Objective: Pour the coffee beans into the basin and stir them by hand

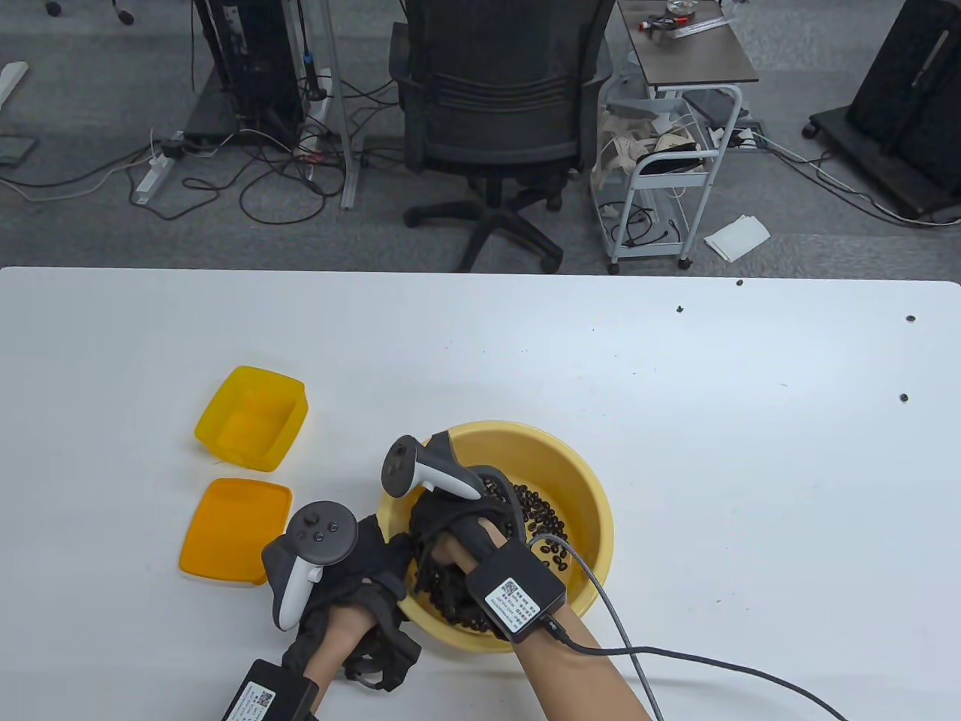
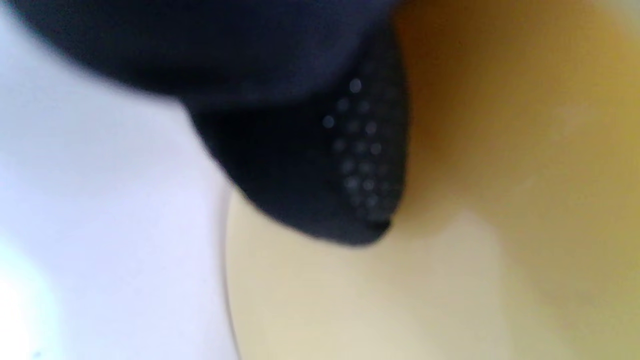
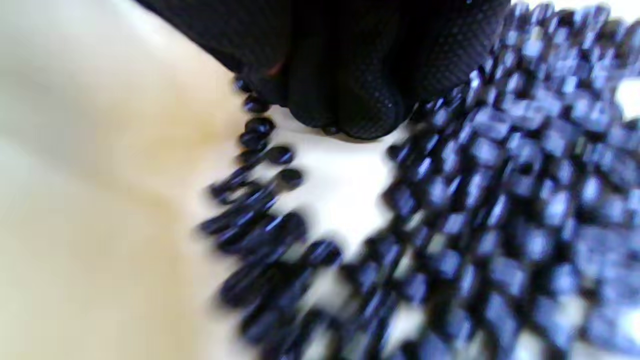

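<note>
The white table is carrying everything, and near its front edge the yellow basin is sitting with the coffee beans already inside it, so the pour looks done and the stirring is under way. Left of the basin, well apart from it, an empty yellow container and its orange lid are lying side by side.

The biggest risk, as I judge it, is the basin sliding or tipping toward the person if the stirring gets forceful, since it is sitting close to the table edge. The left hand is resting against the basin's outer wall at the rim; whether its fingers are curling over the rim I cannot tell. A smaller risk is beans flicking over the rim: a few stray beans are already lying far out on the table.

The right hand is reaching down among the beans; the table view is hiding its fingers. Only the right wrist view is showing the fingertips bunched together and touching the basin floor, where they are clearing a bare patch, with the beans blurring around them. The left wrist view alone is showing a gloved fingertip lying against the basin wall.
</note>
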Available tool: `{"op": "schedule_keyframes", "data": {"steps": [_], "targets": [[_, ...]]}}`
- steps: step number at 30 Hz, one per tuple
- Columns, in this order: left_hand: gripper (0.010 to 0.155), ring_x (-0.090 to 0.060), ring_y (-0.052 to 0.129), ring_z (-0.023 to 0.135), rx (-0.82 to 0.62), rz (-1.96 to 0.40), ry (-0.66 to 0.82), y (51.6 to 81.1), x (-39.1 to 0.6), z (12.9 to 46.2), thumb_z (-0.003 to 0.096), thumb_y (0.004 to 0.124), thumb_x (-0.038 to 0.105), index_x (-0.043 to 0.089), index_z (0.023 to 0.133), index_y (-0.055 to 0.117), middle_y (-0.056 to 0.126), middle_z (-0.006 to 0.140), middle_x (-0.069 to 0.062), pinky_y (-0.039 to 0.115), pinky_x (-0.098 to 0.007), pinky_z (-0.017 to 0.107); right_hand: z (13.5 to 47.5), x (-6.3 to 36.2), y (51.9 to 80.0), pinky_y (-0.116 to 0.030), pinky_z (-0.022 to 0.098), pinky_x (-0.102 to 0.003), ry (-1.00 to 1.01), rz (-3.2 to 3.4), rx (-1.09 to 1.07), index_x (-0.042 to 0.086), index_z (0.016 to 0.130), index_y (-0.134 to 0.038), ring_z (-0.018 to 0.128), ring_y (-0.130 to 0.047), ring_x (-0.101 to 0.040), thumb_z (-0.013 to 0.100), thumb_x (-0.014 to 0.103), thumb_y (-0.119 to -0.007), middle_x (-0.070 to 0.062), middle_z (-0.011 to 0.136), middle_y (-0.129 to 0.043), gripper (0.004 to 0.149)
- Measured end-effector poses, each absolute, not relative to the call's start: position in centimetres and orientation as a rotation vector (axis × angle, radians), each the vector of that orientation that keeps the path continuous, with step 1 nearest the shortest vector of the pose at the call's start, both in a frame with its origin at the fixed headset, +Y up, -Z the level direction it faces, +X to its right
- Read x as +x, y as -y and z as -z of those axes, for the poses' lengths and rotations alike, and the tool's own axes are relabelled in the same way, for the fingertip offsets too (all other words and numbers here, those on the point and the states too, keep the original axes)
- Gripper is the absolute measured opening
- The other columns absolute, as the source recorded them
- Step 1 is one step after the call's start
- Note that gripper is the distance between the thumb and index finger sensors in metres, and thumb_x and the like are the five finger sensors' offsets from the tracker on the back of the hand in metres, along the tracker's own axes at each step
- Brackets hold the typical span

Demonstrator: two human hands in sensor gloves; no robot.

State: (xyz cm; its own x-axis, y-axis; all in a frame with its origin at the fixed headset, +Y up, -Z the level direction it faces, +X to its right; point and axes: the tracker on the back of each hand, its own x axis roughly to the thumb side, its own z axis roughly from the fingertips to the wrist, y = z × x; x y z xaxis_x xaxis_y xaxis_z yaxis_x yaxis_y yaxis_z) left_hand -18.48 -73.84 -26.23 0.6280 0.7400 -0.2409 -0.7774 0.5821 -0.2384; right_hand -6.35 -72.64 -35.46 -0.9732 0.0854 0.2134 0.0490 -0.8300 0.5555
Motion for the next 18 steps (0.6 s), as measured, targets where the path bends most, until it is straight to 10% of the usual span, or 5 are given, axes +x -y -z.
{"op": "schedule_keyframes", "data": {"steps": [8, 18], "targets": [[0.066, -0.010, 0.114, 0.009, -0.342, -0.885, -0.113, 73.8, -18.4, 26.3, 0.0494, 0.070, 0.042, -0.003, 0.092, 0.048, 0.096, 0.051, -0.021, 0.099, -0.017, -0.007, 37.7, -4.0, 73.0, -0.074, 0.060, -0.047, -0.703, -3.208, 0.097, 0.016, 0.083, -0.074, 0.078, -0.086, -0.035, 0.042, 0.028, -0.073, -0.011, 0.086, -0.079, 0.043], [0.066, -0.011, 0.114, 0.010, -0.338, -0.878, -0.120, 73.8, -18.4, 26.3, 0.0492, 0.070, 0.043, -0.003, 0.092, 0.049, 0.097, 0.051, -0.021, 0.100, -0.017, -0.006, 38.1, -0.1, 73.3, -0.078, 0.057, -0.046, -0.948, -3.265, -0.092, 0.011, 0.084, -0.074, 0.074, -0.090, -0.035, 0.042, 0.028, -0.074, -0.015, 0.085, -0.079, 0.046]]}}
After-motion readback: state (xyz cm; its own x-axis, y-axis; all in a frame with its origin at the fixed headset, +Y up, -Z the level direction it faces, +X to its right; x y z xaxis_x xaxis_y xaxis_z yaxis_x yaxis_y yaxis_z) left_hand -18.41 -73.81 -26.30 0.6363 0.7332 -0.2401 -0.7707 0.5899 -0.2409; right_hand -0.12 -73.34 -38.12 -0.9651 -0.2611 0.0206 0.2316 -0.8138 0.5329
